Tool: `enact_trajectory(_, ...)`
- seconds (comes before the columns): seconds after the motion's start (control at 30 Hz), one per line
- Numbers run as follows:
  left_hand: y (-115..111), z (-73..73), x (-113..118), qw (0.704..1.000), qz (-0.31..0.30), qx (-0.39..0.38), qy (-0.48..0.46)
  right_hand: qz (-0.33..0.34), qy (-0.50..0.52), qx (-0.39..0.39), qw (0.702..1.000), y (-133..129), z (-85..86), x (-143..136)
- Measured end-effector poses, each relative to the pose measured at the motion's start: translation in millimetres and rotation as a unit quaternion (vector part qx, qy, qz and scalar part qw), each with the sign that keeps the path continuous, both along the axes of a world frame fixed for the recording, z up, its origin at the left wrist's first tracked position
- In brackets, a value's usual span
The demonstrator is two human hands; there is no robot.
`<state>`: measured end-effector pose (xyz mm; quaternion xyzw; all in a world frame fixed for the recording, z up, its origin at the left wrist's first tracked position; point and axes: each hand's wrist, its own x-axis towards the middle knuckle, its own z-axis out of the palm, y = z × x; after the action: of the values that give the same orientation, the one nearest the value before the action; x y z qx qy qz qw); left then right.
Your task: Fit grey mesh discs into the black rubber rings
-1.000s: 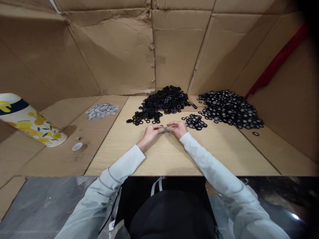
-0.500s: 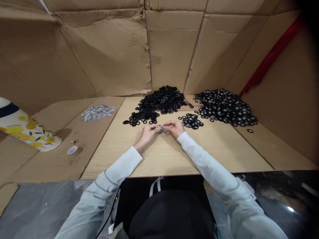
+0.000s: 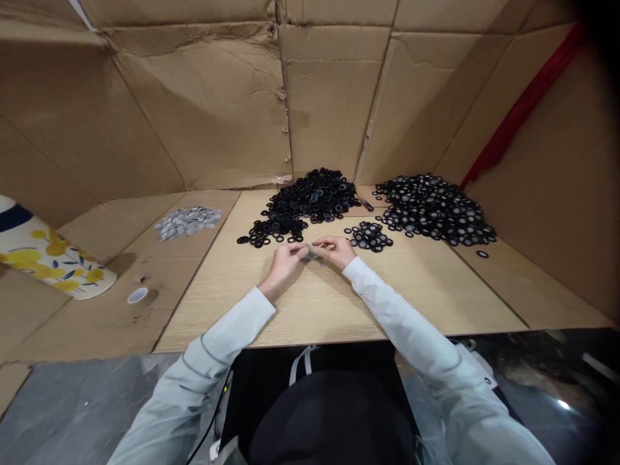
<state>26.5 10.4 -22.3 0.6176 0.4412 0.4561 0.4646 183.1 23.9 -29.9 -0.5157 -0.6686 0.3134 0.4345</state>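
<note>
Both of my hands meet over the middle of the wooden board, fingertips pinched close together. My left hand is closed, thumb against forefinger. Opposite it, my right hand pinches from the other side. Between the fingertips is a small grey piece, too small and blurred to make out fully. More greyish bits lie on the board just under the fingers. Beyond my left hand spreads a heap of black rings. Close to my right hand lies a small pile of black rings with grey centres.
At the right back is a large heap of grey-centred black rings. Grey discs are piled at left, near a tape roll and a flowered bottle. A small dark tool lies between the heaps. Cardboard walls enclose the board.
The view has shifted slightly. My hands stay together in nearly the same place, and the fingertips have turned a little around the small piece. The piles look the same.
</note>
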Motion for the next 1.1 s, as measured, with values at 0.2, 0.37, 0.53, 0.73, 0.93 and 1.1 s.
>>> enact_trajectory(0.2, -0.9, 1.1, -0.1, 1.000, -0.002, -0.005, 0.006, 0.002, -0.032, 0.037, 0.999, 3.0, -7.0, -3.9)
enact_trajectory(0.37, 2.3, -2.0, -1.2, 0.999, 0.004, -0.027, -0.019, -0.003, -0.036, 0.049, 0.998, 4.3, -9.3, -2.0)
enact_trajectory(0.53, 1.7, -1.9, -1.3, 0.999, -0.004, -0.022, -0.037, -0.012, -0.026, 0.037, 0.999, 4.6, -6.6, -0.4)
enact_trajectory(0.73, -4.1, 2.2, 1.7, 0.991, -0.020, -0.083, -0.103, -0.008, -0.031, 0.022, 0.999, 3.1, -4.7, -4.2)
enact_trajectory(0.93, -3.9, 0.1, 6.3, 0.983, -0.047, -0.097, -0.149, -0.016, -0.080, 0.049, 0.995, 0.2, 0.3, -3.8)
enact_trajectory(1.1, -5.4, 2.1, 6.3, 0.987, -0.061, -0.076, -0.126, -0.041, -0.104, 0.099, 0.989, -1.6, -0.2, -4.8)
